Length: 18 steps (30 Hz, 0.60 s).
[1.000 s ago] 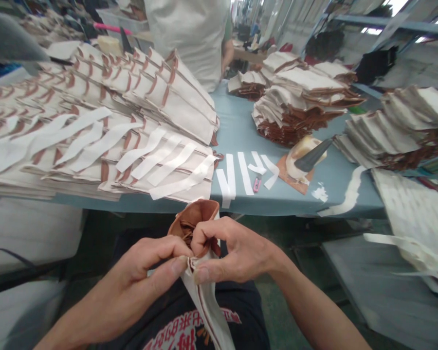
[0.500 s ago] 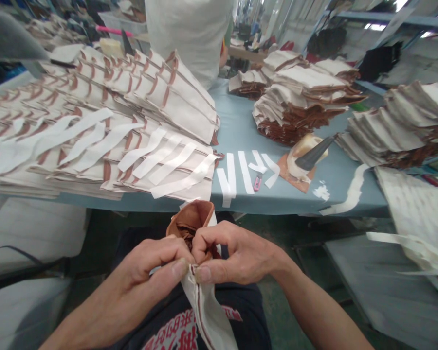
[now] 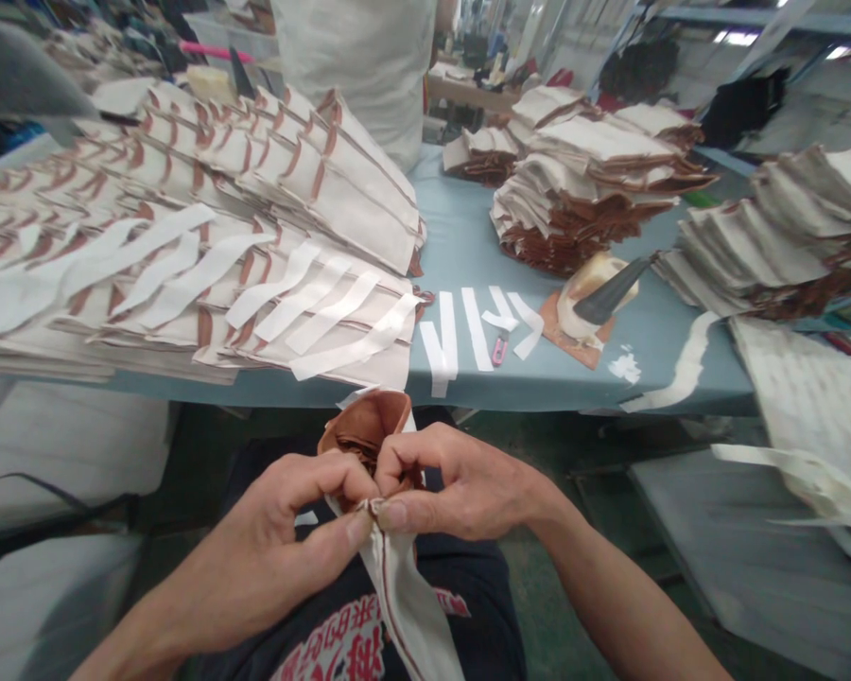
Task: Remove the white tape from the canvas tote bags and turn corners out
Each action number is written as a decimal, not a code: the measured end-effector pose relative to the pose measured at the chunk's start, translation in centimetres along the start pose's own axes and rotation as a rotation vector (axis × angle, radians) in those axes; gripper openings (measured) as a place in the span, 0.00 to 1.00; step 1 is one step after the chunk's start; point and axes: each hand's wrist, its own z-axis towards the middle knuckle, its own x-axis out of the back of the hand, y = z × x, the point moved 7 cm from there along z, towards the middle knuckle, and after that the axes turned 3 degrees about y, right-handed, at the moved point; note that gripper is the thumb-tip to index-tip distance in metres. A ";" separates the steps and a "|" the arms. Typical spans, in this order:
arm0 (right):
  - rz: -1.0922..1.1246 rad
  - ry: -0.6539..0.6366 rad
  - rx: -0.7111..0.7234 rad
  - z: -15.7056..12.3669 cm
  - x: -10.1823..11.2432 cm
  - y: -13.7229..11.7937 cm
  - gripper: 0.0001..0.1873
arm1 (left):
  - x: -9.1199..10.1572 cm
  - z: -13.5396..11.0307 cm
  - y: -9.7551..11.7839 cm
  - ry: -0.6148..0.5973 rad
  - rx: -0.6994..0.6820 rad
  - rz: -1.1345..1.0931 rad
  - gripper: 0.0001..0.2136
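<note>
Over my lap, a white fabric piece (image 3: 415,586) with a brown lining and a dark seam is stretched between my hands. My left hand (image 3: 319,520) pinches its edge at the seam between thumb and forefinger. Right beside it, my right hand (image 3: 446,482) pinches the same edge, thumbs almost touching. Behind the fingers the brown lining (image 3: 369,421) stands open like a tube, with bunched folds inside. The lower part of the piece hangs down across a dark shirt with red and white lettering.
The blue-covered table (image 3: 460,208) bears stacked white-and-brown pieces (image 3: 312,180) at left and more piles (image 3: 581,189) at right. White strips (image 3: 446,331), a small pink tool (image 3: 500,348) and a glue-smeared container with a dark cone-shaped part (image 3: 596,303) lie near the front.
Both hands keep pinching the seam edge, with only a slight shift of the fingers. The view has moved a little; the table's things stay in place.
</note>
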 end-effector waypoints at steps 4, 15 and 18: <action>-0.072 0.029 0.014 0.0 0.1 -0.7 0.20 | 0.1 0.0 0.1 0.035 0.020 0.035 0.13; -0.677 0.135 0.132 -0.6 1.0 -4.9 0.02 | -0.2 0.2 0.5 -0.003 0.075 0.142 0.12; -0.683 0.137 0.077 -0.2 0.9 -4.8 0.03 | -0.2 0.4 0.8 0.048 0.060 0.144 0.13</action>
